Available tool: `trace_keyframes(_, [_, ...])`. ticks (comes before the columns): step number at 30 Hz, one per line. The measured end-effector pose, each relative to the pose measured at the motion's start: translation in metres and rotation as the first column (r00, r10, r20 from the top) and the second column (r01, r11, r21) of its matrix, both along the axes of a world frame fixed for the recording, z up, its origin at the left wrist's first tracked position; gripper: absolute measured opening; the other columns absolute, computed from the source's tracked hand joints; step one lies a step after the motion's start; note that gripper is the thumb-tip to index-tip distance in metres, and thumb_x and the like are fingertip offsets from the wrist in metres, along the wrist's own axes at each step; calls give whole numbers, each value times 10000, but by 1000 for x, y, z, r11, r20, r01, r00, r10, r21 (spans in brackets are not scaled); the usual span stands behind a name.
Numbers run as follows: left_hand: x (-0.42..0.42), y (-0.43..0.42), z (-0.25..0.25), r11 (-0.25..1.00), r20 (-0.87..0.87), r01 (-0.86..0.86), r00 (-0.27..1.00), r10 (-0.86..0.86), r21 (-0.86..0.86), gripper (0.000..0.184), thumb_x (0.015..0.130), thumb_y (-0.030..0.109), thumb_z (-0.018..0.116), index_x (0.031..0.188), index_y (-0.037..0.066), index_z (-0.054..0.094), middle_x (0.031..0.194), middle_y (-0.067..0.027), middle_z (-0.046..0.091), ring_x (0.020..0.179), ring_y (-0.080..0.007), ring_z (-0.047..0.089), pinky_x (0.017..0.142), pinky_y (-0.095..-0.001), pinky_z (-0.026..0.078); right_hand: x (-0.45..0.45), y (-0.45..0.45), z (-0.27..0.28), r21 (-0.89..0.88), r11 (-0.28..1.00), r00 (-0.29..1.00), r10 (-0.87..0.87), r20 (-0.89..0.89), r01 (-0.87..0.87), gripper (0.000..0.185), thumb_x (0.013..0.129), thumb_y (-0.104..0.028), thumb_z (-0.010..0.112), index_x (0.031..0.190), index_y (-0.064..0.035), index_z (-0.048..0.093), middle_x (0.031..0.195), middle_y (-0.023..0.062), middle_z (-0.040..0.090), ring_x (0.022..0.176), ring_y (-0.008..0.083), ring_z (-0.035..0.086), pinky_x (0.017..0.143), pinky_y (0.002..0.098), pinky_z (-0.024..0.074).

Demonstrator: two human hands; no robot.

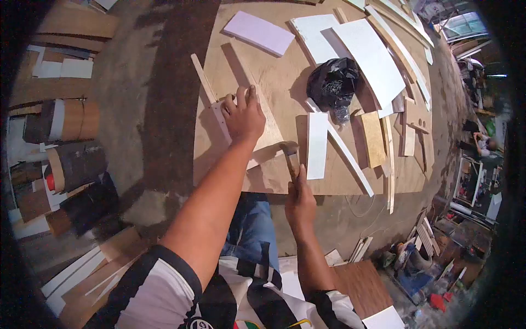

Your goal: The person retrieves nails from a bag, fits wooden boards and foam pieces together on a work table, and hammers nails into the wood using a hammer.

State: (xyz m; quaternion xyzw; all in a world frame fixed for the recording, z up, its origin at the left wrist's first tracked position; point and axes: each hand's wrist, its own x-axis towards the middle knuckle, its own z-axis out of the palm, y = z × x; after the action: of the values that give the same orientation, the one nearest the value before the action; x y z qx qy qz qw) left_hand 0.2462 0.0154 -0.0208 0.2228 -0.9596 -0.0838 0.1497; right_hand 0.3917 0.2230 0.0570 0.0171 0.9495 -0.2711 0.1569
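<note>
My left hand (pixel 244 115) is curled over a small assembly of light wooden boards (pixel 267 123) lying on the plywood table, pressing and gripping its upper part. A thin wooden strip (pixel 201 78) sticks out from the assembly beyond my fingers, and a pale edge board (pixel 221 122) runs along its left side. My right hand (pixel 300 203) is wrapped around the handle of a hammer (pixel 292 156). The hammer's head is beside the assembly's near right corner; whether they touch I cannot tell. My left palm hides part of the boards beneath it.
On the plywood table (pixel 339 185) a black plastic bag of nails (pixel 333 85) stands open. Around it lie a white board (pixel 316 145), a large white panel (pixel 372 60), a lilac foam-like slab (pixel 258 33), a yellowish block (pixel 372 140) and several strips. Another person (pixel 482 143) is far right.
</note>
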Motion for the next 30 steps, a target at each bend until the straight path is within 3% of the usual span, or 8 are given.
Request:
trace_keyframes(2, [3, 1, 1, 1000, 40, -7, 999, 7, -2, 471, 923, 270, 627, 1393, 237, 616, 1398, -24, 497, 1266, -343, 427, 1079, -540, 328, 10, 4, -4, -54, 998, 995, -22, -100, 17, 600, 993, -109, 615, 1551, -178, 404, 1216, 253, 674, 1039, 410, 699, 810, 453, 563])
trace_keyframes(6, [1, -1, 2, 1000, 43, 0, 999, -1, 8, 464, 931, 279, 622, 1393, 246, 616, 1409, -25, 489, 1274, -345, 423, 1081, -543, 330, -3, 0, 3, 7, 1000, 1000, 2, -11, -2, 606, 989, -108, 621, 1551, -175, 405, 1177, 239, 692, 1023, 410, 702, 787, 455, 561])
trace_keyframes(11, [4, 1, -1, 1000, 53, 1, 999, -2, 17, 455, 949, 306, 606, 1400, 240, 609, 1420, -33, 481, 1288, -352, 406, 1083, -554, 329, -3, 34, -16, -29, 998, 972, -54, -227, 49, 573, 985, -150, 650, 1520, -122, 448, 1072, 203, 721, 915, 360, 721, 760, 447, 555])
trace_keyframes(13, [2, 1, 0, 1000, 65, -5, 998, 5, 7, 456, 955, 308, 600, 1405, 238, 603, 1422, -31, 480, 1289, -349, 404, 1085, -553, 324, -10, 44, -19, -36, 993, 960, -116, -257, 110, 505, 982, -178, 662, 1461, -108, 518, 1005, 169, 710, 846, 320, 707, 730, 435, 546])
trace_keyframes(15, [1, 2, 2, 1000, 71, -14, 997, 15, -6, 457, 960, 310, 594, 1411, 236, 597, 1425, -30, 479, 1290, -347, 403, 1088, -552, 320, -21, 59, -28, 107, 991, 944, -46, -326, 85, 513, 933, -249, 717, 1411, -153, 559, 961, 146, 674, 808, 369, 672, 660, 479, 534])
trace_keyframes(17, [3, 2, 6, 1000, 61, -3, 998, 3, 10, 451, 974, 318, 579, 1417, 233, 589, 1415, -27, 486, 1283, -338, 405, 1087, -546, 316, -39, 67, -28, 133, 987, 962, -55, -268, 93, 440, 917, -265, 732, 1319, -132, 612, 994, 144, 667, 847, 367, 668, 693, 487, 530])
trace_keyframes(20, [3, 1, 3, 1000, 44, 8, 999, -8, -1, 443, 982, 322, 573, 1415, 231, 590, 1402, -25, 495, 1270, -335, 412, 1079, -542, 320, -72, 71, -37, 200, 975, 897, 4, -442, 95, 372, 855, -220, 765, 1189, -105, 648, 956, 80, 628, 890, 306, 626, 728, 444, 502])
trace_keyframes(30, [3, -2, 0, 999, 10, 36, 999, -36, -18, 436, 951, 269, 619, 1380, 191, 618, 1371, -54, 533, 1264, -345, 435, 1057, -522, 335, -122, 72, -70, 221, 975, 846, 127, -518, -11, 418, 837, -225, 745, 1217, -84, 642, 1116, 191, 612, 1045, 432, 569, 898, 526, 482])
